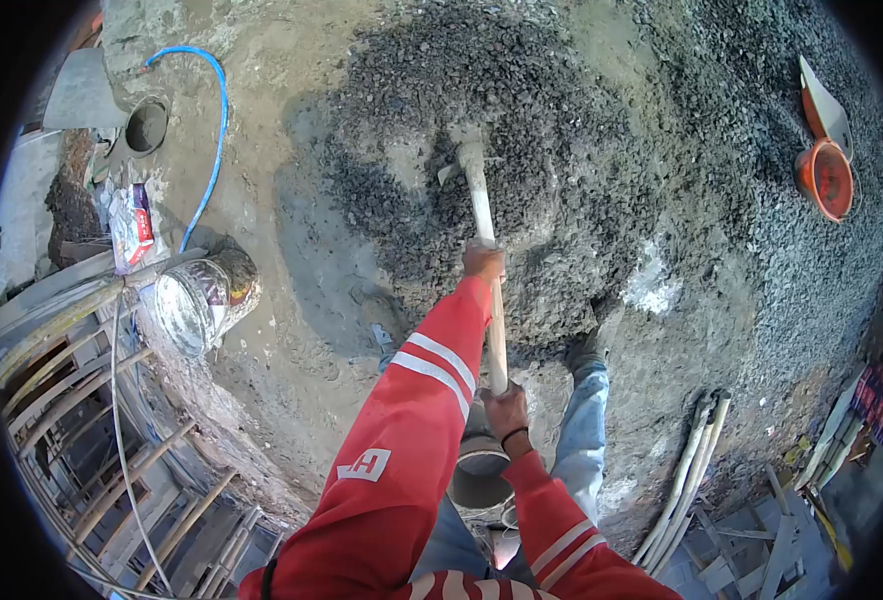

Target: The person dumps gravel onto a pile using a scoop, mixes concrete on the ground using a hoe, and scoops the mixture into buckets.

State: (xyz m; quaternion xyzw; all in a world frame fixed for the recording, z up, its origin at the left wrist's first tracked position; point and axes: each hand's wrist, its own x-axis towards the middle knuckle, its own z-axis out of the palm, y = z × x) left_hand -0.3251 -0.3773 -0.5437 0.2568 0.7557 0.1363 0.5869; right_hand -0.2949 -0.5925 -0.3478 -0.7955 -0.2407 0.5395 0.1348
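Observation:
Both my hands are wrapped round the pale wooden handle of a hoe (483,215). My left hand (484,262) grips it about midway along, with the arm stretched forward. Near the handle's lower end, my right hand (507,410) is closed, a dark band at its wrist. The tool's head rests in a spread heap of dark wet gravel mix (522,110), and its blade is mostly hidden there. My feet stand at the near edge of the heap. Close behind my right hand, a round bucket (480,478) stands between my legs.
A paint-type bucket (207,295) lies on the left, near a blue hose (224,120) and a round container (147,128). An orange bucket (827,180) sits on gravel at right. Poles (687,480) lie lower right; a wooden framework (152,470) borders the lower left.

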